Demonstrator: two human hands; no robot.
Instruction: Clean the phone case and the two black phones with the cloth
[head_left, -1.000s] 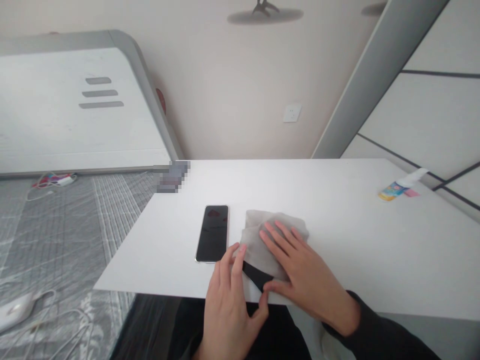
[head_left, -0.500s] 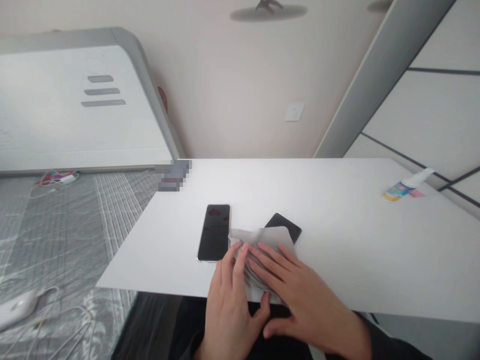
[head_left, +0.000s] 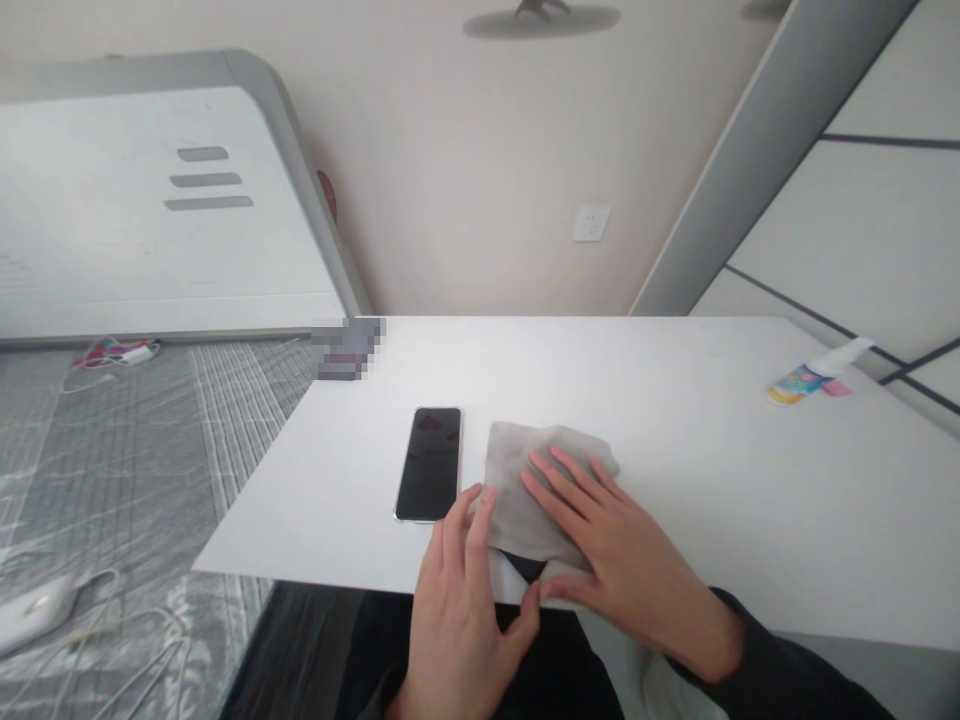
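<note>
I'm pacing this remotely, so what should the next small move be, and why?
I'd probably ease the right grip slightly backward, sliding the grey cloth over the exposed part of the dark object: that part shows beyond the cloth's near edge, and the grip lies spread on the cloth.

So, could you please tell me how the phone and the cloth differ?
The phone is black-faced and smooth; the cloth is light grey and soft-looking. The right hand partly covers the cloth, while the phone lies largely uncovered. Both are on the white table.
</note>
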